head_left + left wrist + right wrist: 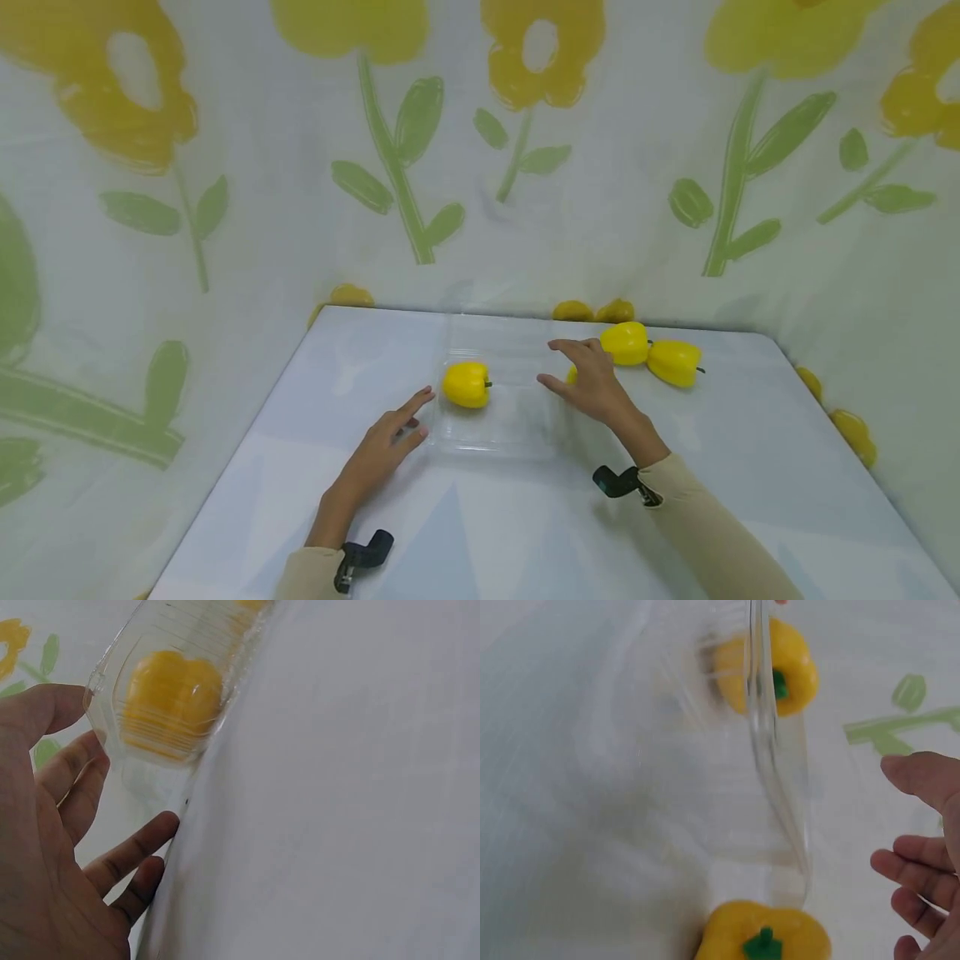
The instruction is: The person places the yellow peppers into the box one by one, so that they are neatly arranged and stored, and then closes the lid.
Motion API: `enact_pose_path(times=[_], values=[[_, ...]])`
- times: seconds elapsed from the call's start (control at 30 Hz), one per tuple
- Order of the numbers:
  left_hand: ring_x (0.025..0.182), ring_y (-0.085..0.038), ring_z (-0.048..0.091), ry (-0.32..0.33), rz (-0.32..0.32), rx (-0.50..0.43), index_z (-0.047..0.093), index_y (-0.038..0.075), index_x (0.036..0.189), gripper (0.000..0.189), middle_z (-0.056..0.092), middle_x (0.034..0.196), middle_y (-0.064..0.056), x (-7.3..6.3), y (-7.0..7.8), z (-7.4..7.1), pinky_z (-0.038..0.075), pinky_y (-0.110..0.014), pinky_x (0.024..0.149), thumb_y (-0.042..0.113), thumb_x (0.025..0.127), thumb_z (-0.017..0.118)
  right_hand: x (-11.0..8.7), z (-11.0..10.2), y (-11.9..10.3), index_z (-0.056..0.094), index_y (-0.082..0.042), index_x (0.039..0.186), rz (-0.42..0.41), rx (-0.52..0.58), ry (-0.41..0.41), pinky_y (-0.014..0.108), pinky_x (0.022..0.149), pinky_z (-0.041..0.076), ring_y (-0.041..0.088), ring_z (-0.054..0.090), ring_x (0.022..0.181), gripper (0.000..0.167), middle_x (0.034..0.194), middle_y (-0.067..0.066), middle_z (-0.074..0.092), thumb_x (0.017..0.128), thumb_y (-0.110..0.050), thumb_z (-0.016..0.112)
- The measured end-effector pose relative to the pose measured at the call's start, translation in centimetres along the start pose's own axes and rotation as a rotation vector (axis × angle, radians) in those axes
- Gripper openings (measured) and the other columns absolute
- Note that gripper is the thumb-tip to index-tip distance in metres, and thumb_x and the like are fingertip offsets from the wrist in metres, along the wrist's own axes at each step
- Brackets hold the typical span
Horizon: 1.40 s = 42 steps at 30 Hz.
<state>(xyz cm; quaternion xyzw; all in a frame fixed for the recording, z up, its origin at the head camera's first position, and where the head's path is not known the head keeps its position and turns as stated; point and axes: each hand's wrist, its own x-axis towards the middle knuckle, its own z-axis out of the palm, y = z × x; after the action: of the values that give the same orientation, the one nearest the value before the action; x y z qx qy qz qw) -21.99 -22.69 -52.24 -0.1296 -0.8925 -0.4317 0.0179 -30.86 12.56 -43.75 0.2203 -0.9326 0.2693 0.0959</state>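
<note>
A yellow bell pepper point(463, 385) lies on its side in the left part of a clear plastic box point(517, 425) on the table point(510, 533). The left hand's point(384, 448) grip is loose, fingertips right by the box's left edge, maybe touching. The right hand's point(594, 385) grip is spread and holds nothing, near more yellow bell peppers point(624, 343). The box looks light and bendy, so pinch its rim softly. The pepper looks smooth and maybe slippery; hold its fat middle.

No lettering, brand or number can be read: none on the clear container point(517, 425) between the left hand point(381, 452) and the right hand point(597, 386), the yellow pepper point(464, 384) inside it, or the black wrist device point(615, 482) behind the right hand.
</note>
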Motion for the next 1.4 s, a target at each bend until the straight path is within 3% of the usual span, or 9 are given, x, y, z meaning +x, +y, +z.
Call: enact_pose_path(times=[0.13, 0.4, 0.7, 0.9, 1.1, 1.17, 1.23, 1.33, 1.4], values=[[0.117, -0.017, 0.052, 0.0, 0.009, 0.004, 0.035, 0.038, 0.156, 0.058, 0.035, 0.155, 0.021, 0.0, -0.3, 0.0, 0.038, -0.057, 0.101, 0.038, 0.102, 0.056, -0.5, -0.8, 1.1, 0.061, -0.005, 0.133, 0.054, -0.025, 0.039, 0.05, 0.09, 0.032, 0.033, 0.043, 0.115, 0.056, 0.133, 0.014, 0.062, 0.088, -0.035, 0.077], [0.118, -0.018, 0.052, -0.005, 0.026, -0.007, 0.035, 0.037, 0.156, 0.057, 0.033, 0.157, 0.022, 0.3, -0.4, 0.0, 0.039, -0.055, 0.101, 0.038, 0.103, 0.056, -1.7, -1.9, 2.9, 0.061, -0.001, 0.131, 0.168, -0.106, 0.097, 0.059, 0.096, 0.031, 0.037, 0.043, 0.12, 0.057, 0.129, 0.017, 0.062, 0.09, -0.039, 0.074], [0.118, -0.02, 0.052, -0.008, 0.033, 0.005, 0.033, 0.038, 0.157, 0.059, 0.035, 0.157, 0.018, 0.3, -0.3, -0.2, 0.04, -0.055, 0.101, 0.038, 0.103, 0.056, -2.8, -2.2, 4.2, 0.064, 0.005, 0.112, 0.259, -0.214, 0.18, 0.053, 0.088, 0.04, 0.037, 0.052, 0.097, 0.058, 0.105, 0.019, 0.064, 0.092, -0.05, 0.067], [0.119, -0.022, 0.053, -0.02, 0.019, 0.002, 0.033, 0.039, 0.156, 0.058, 0.037, 0.156, 0.016, 0.5, 0.0, -0.3, 0.039, -0.057, 0.101, 0.039, 0.103, 0.056, -2.7, -1.9, 4.3, 0.066, 0.007, 0.108, 0.348, -0.323, 0.105, 0.043, 0.069, 0.048, 0.033, 0.059, 0.078, 0.075, 0.094, 0.021, 0.066, 0.09, -0.065, 0.06], [0.119, -0.022, 0.053, -0.018, 0.026, -0.006, 0.034, 0.037, 0.156, 0.058, 0.035, 0.157, 0.017, 0.4, -0.2, -0.4, 0.039, -0.056, 0.101, 0.037, 0.103, 0.056, -1.6, -1.0, 3.7, 0.063, 0.004, 0.09, 0.4, -0.367, -0.002, 0.035, 0.051, 0.039, 0.026, 0.052, 0.061, 0.08, 0.07, 0.013, 0.054, 0.089, -0.075, 0.05], [0.118, -0.021, 0.053, -0.019, 0.028, -0.016, 0.035, 0.035, 0.156, 0.058, 0.035, 0.157, 0.017, 0.3, -0.2, -0.4, 0.039, -0.056, 0.101, 0.036, 0.103, 0.056, -1.3, -0.8, 3.6, 0.06, 0.002, 0.085, 0.403, -0.374, -0.021, 0.036, 0.052, 0.037, 0.026, 0.048, 0.058, 0.076, 0.064, 0.01, 0.046, 0.089, -0.073, 0.052], [0.118, -0.021, 0.053, -0.017, 0.025, -0.019, 0.035, 0.035, 0.156, 0.058, 0.036, 0.157, 0.017, 0.3, -0.2, -0.3, 0.038, -0.056, 0.101, 0.036, 0.103, 0.057, -1.1, -0.7, 3.7, 0.059, 0.003, 0.089, 0.399, -0.379, -0.034, 0.038, 0.058, 0.039, 0.028, 0.049, 0.063, 0.072, 0.067, 0.01, 0.047, 0.09, -0.069, 0.055], [0.117, -0.02, 0.053, -0.02, 0.018, -0.013, 0.034, 0.035, 0.157, 0.059, 0.037, 0.156, 0.016, 0.4, 0.0, -0.3, 0.039, -0.055, 0.101, 0.036, 0.103, 0.057, -1.0, -0.7, 3.8, 0.059, 0.008, 0.106, 0.403, -0.331, -0.057, 0.048, 0.076, 0.042, 0.037, 0.053, 0.082, 0.068, 0.084, 0.018, 0.056, 0.092, -0.059, 0.06], [0.117, -0.02, 0.053, -0.017, 0.014, 0.001, 0.034, 0.036, 0.157, 0.059, 0.038, 0.156, 0.015, 0.4, 0.0, -0.3, 0.039, -0.056, 0.101, 0.036, 0.102, 0.057, -1.0, -0.8, 3.9, 0.055, 0.01, 0.122, 0.411, -0.269, -0.086, 0.056, 0.089, 0.037, 0.043, 0.051, 0.098, 0.068, 0.103, 0.023, 0.058, 0.093, -0.051, 0.062]])
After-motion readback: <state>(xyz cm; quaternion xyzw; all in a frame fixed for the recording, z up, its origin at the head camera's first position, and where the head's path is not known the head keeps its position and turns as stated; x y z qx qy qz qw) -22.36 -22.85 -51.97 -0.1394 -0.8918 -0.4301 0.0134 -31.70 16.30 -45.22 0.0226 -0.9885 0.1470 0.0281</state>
